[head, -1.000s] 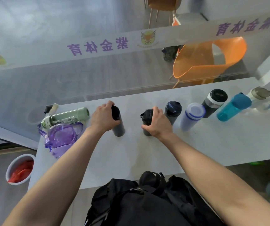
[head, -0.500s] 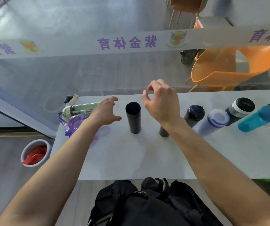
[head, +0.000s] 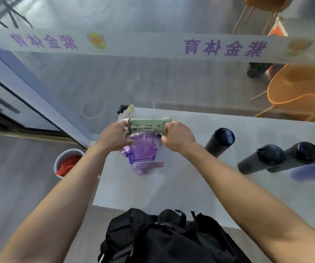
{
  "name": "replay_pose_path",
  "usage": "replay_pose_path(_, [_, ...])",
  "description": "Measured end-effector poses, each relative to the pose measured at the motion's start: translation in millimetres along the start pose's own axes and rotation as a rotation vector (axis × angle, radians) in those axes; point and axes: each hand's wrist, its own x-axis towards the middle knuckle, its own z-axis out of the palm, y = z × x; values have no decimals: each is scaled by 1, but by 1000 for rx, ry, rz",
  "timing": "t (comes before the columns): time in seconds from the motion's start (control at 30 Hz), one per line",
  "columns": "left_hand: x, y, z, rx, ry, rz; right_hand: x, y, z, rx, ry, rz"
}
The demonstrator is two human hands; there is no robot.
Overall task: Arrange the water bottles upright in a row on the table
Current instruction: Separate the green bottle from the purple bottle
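A green bottle [head: 146,125] lies on its side at the far left corner of the white table [head: 171,188]. My left hand [head: 114,136] grips its left, capped end and my right hand [head: 177,136] grips its right end. Just in front of it lies a clear purple bottle [head: 141,151], partly under both hands. To the right, three dark bottles stand upright in a row: one [head: 220,142] nearest my right hand, another [head: 261,160], and a third [head: 297,156]. A pale blue bottle [head: 312,172] is cut off by the right edge.
A black backpack [head: 164,238] sits below the table's near edge. A white bucket with red contents [head: 67,163] stands on the floor to the left. A glass panel with purple lettering runs behind the table, with an orange chair [head: 301,90] beyond it.
Both hands left the dark bottles, which stay upright, and moved left to the green bottle; each now grips one end. The view swung left, so the bottles farther right dropped out.
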Motion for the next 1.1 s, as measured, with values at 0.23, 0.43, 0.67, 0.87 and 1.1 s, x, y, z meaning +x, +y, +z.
replay_pose_path(0.23, [13, -69, 9, 5, -141, -46, 68, -49, 52, -30, -65, -45])
replay_pose_path(0.43, [13, -113, 15, 28, -197, -133, 144, -98, 76, -138, -185, -156])
replay_pose_path(0.67, [-12, -151, 22, 103, -234, -128, 195, -133, 138, -455, -342, -255])
replay_pose_path(0.87, [-25, -158, 28, 145, -239, -148, 205, -125, 136, -420, -327, -266])
replay_pose_path(1.1, [5, -127, 32, 156, -311, -29, 164, -85, 37, -131, -11, -122])
